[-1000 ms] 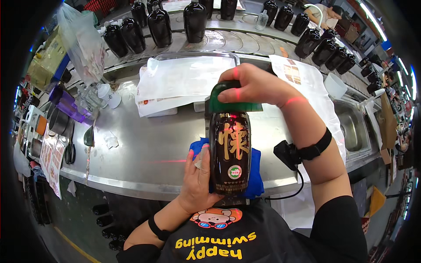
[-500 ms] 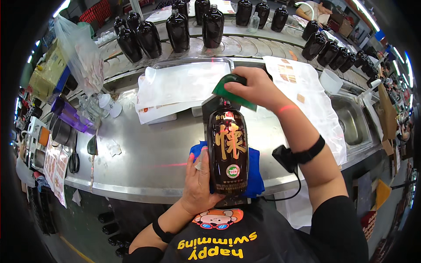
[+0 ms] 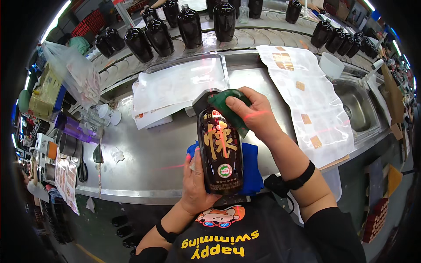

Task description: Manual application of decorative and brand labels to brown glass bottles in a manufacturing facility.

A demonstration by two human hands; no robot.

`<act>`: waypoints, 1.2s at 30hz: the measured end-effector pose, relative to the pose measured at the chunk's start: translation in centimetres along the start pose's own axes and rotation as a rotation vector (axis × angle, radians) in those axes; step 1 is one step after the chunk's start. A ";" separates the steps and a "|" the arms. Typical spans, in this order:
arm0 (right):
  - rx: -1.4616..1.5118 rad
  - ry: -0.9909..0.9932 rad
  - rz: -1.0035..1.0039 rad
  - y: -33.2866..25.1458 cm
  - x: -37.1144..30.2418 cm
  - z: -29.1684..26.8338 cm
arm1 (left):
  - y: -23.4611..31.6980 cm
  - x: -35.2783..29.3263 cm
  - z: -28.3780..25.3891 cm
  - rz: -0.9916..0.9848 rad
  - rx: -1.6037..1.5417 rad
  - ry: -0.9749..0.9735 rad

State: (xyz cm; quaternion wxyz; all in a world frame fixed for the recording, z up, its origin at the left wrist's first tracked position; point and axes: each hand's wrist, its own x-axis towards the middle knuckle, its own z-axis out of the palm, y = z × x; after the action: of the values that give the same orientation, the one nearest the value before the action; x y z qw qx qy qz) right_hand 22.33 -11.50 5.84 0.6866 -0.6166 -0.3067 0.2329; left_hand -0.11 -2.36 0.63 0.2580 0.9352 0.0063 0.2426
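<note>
A dark glossy bottle with gold characters and a small round green-and-white mark lies tilted before me, neck pointing away. My left hand grips its lower left side, fingers along the glass. In my right hand is a flat green scraper, pinched between thumb and fingers. It lies bent against the bottle's upper right shoulder, covering part of it. A blue cloth sits under the bottle. The bottle's neck rests at a dark angular support.
Transfer sheets lie beyond the bottle: a white stack and a long sheet with gold patches. Plain dark bottles stand along the conveyor. To the right are a white tub and a sink; scissors are at left.
My right hand has come down and toward me, bringing the scraper from above the neck onto the bottle's shoulder. My left hand keeps its hold. The view has shifted slightly.
</note>
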 end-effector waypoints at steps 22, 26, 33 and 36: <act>0.264 0.290 -0.072 1.9 -6.1 -2.5 | -2.3 9.6 -5.6 0.379 0.222 -0.202; 0.230 0.311 -0.051 2.2 -6.8 -2.8 | -2.6 11.5 -6.3 0.438 0.269 -0.277; 0.218 0.297 -0.061 2.1 -7.1 -3.1 | -1.2 12.2 -5.9 0.542 0.333 -0.296; 0.229 0.291 -0.065 1.8 -7.5 -3.2 | -0.8 11.7 -5.8 0.547 0.346 -0.311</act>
State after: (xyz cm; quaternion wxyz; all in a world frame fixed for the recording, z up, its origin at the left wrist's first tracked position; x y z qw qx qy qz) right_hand 19.39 -18.75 2.93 0.7967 -0.5514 -0.1953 0.1521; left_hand 7.68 2.77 9.86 0.0193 0.9579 -0.2424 0.1526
